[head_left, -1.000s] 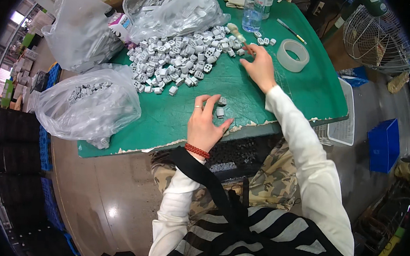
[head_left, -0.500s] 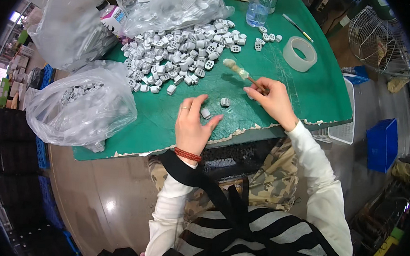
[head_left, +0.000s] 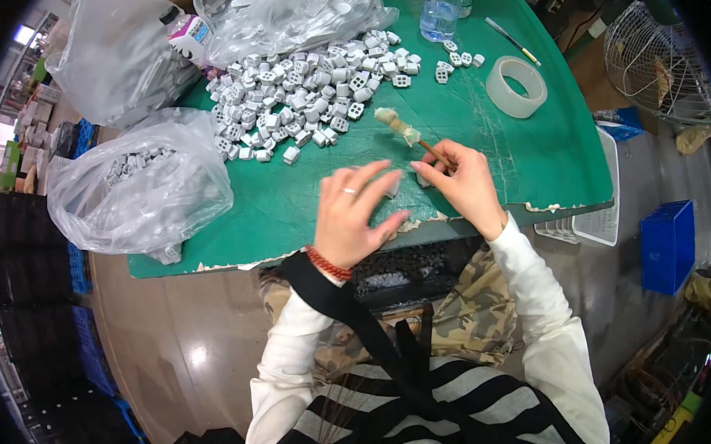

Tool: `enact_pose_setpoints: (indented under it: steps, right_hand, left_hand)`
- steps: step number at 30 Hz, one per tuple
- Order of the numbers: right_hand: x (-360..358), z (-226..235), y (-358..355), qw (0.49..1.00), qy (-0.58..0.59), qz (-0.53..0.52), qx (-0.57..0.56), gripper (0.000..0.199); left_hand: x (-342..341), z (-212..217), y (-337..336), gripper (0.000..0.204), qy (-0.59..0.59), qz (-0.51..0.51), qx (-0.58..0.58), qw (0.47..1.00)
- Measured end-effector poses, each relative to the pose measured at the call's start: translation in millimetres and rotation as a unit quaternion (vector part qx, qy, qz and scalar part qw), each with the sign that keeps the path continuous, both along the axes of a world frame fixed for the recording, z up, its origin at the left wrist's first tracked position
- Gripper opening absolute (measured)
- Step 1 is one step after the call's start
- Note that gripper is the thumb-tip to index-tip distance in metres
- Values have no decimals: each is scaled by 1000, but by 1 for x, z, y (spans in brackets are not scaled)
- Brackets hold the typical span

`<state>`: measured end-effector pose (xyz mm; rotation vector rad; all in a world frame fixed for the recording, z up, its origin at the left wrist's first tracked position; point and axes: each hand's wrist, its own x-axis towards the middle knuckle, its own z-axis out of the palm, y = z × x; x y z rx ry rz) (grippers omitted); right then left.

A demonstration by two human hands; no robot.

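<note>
Green-topped and ragged along its near edge, the table stretched before me. Close to that edge my left hand was loosely spread, with a small grey block partly hidden behind its fingers; whether I touched it could not be told. Just right of it, over the table's near part, my right hand pinched a brown stick between thumb and fingers. Its long axis ran slantwise, the pale wrapped head pointing leftward and away from me. Near the left edge slumped a clear plastic bag. Farther off lay a pile of grey blocks and, toward the right edge, a roll of tape. Beyond those, a dark-capped bottle bore a pink and white label. By the far edge stood a clear container of bluish liquid.
</note>
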<state>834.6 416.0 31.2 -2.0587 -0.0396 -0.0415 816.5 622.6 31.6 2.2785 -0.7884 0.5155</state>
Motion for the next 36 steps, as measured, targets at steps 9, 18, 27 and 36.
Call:
enact_pose_setpoints:
  steps: [9, 18, 27, 36]
  right_hand:
    - [-8, 3, 24, 998, -23, 38, -36, 22]
    - [104, -13, 1, 971, -197, -104, -82, 26]
    - [84, -13, 16, 987, -127, -60, -80, 30]
    - [-13, -11, 18, 986, -136, 69, -70, 29]
  left_hand:
    - [2, -11, 24, 49, 207, 11, -75, 975]
    - [9, -1, -12, 52, 47, 7, 31, 998]
    - [-1, -14, -9, 26, 88, 36, 79, 992]
    - [-1, -21, -3, 42, 100, 72, 96, 988]
